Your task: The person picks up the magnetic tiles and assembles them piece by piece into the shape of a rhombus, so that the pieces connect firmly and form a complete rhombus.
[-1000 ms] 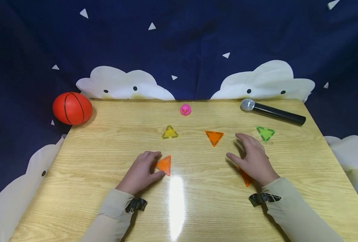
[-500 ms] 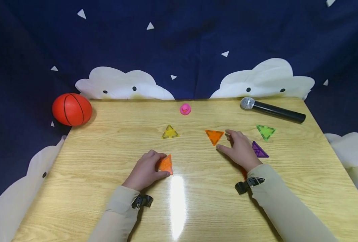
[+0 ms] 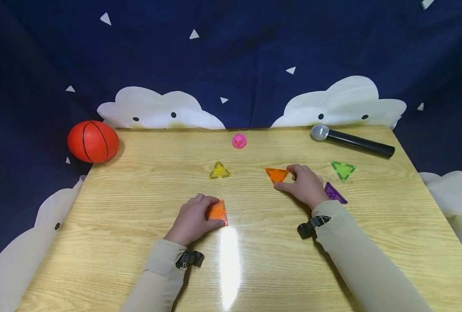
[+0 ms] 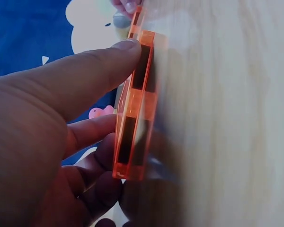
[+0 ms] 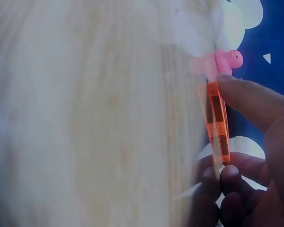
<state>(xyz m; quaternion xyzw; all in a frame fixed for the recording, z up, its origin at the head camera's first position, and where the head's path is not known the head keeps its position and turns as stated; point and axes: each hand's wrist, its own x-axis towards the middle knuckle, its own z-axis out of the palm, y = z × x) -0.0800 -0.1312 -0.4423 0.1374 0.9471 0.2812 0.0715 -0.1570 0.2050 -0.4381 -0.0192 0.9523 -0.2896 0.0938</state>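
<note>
My left hand [image 3: 193,219] pinches a translucent orange triangular magnetic tile [image 3: 218,211] between thumb and fingers, low over the table. In the left wrist view the thumb lies on the edge of this tile [image 4: 132,106], which stands out against its reflection in the wood. My right hand [image 3: 304,185] grips a second orange triangular tile [image 3: 276,174], thumb at its near corner and fingers at its right corner. The right wrist view shows that tile [image 5: 218,123] edge-on, flat by the tabletop. Just right of the right hand lies a purple triangular tile [image 3: 334,193], partly covered by the hand.
A yellow triangular tile [image 3: 219,170] and a green one [image 3: 343,170] lie on the wooden table [image 3: 137,182]. Along the back stand a red ball [image 3: 92,141], a pink rubber duck [image 3: 239,141] and a black microphone [image 3: 357,142]. A dark blue cloth [image 3: 231,56] hangs behind.
My right hand has moved left and taken hold of the second orange tile, uncovering the purple one; its forearm now hides another orange tile. The left hand has gripped its tile and shifted slightly right.
</note>
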